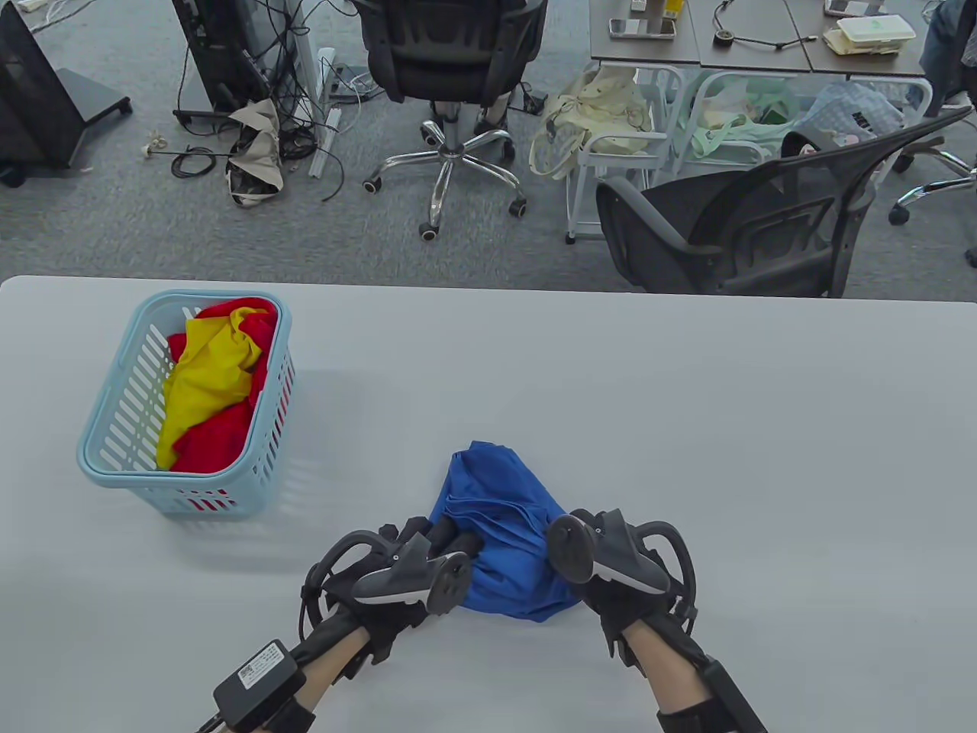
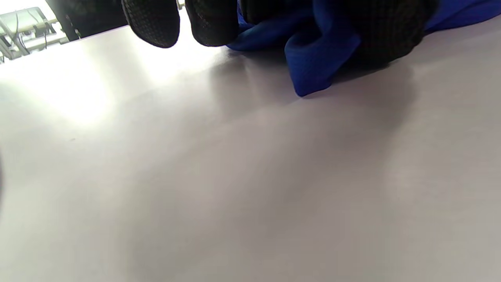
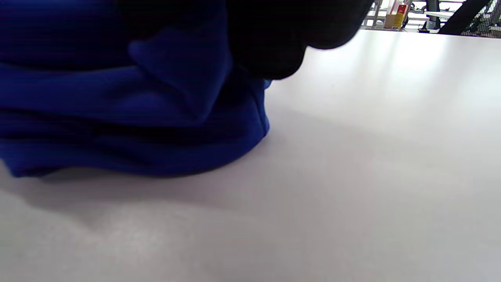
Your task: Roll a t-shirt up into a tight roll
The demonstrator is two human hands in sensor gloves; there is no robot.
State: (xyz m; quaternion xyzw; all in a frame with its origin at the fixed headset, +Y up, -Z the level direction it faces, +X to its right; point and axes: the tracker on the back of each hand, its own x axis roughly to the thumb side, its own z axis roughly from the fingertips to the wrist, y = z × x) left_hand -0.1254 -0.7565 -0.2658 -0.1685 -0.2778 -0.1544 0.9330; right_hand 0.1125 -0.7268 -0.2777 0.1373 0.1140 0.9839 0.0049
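A blue t-shirt (image 1: pixel 504 527) lies bunched on the grey table (image 1: pixel 687 427) near the front edge. My left hand (image 1: pixel 427 553) grips its left side; in the left wrist view the fingers (image 2: pixel 211 21) hang from the top edge with blue cloth (image 2: pixel 313 58) bunched between them. My right hand (image 1: pixel 588 557) holds the shirt's right side. In the right wrist view the dark glove (image 3: pixel 282 35) lies over the cloth's folded layers (image 3: pixel 137 117), which rest on the table. The trackers hide most of both hands in the table view.
A light blue plastic basket (image 1: pixel 114 427) with red and yellow clothes (image 1: pixel 214 382) stands at the table's left. Office chairs (image 1: pixel 450 69) and desks stand on the floor beyond the table's far edge.
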